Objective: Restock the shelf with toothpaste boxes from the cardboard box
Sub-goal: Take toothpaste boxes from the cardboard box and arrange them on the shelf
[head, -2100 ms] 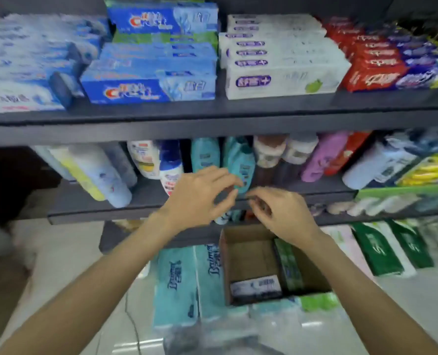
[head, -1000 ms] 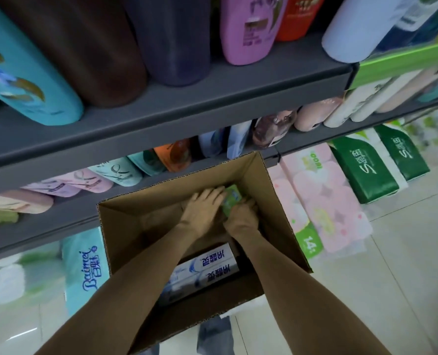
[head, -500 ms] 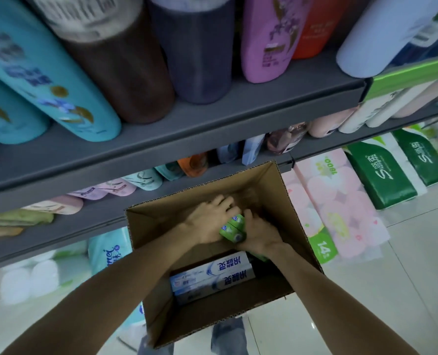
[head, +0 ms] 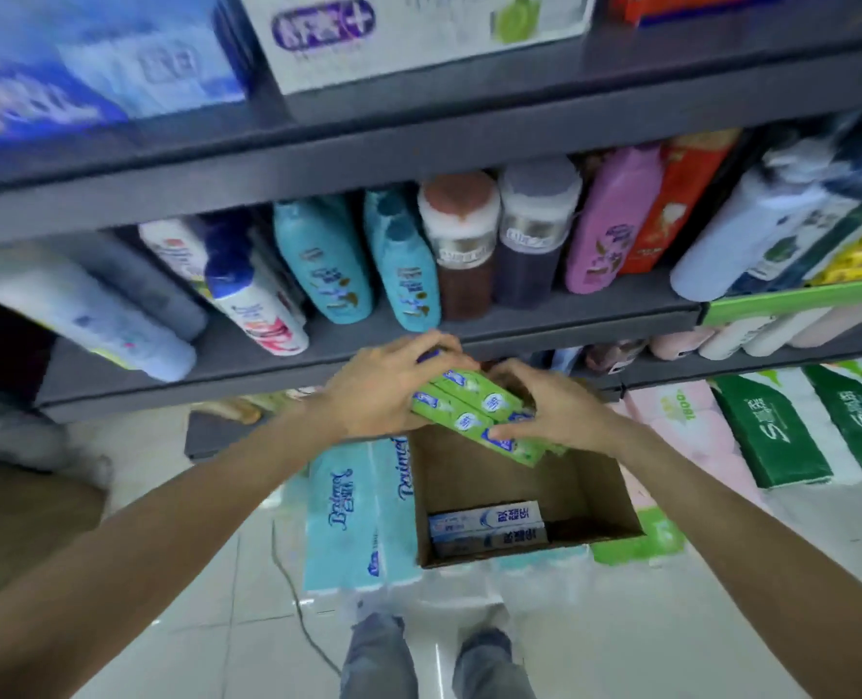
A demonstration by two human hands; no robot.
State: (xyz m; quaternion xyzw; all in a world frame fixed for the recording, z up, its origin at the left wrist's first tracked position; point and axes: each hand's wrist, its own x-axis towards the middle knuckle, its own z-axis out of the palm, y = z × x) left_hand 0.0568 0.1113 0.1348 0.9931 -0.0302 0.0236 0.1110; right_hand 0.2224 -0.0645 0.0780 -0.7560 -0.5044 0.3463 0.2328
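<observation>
Clamping a bundle of green toothpaste boxes (head: 474, 413) from both ends, the left hand (head: 378, 391) and right hand (head: 560, 411) curl their fingers round it, holding it above the open cardboard box (head: 600, 489); two hands likely keep the loose stack together. White-and-blue boxes (head: 487, 527) remain inside. Toothpaste occupies the top shelf (head: 419, 143), the probable destination.

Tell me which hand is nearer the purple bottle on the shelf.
Right. The right hand sits below the purple bottle, slightly left of it; the left hand is farther left, under the teal bottles.
</observation>
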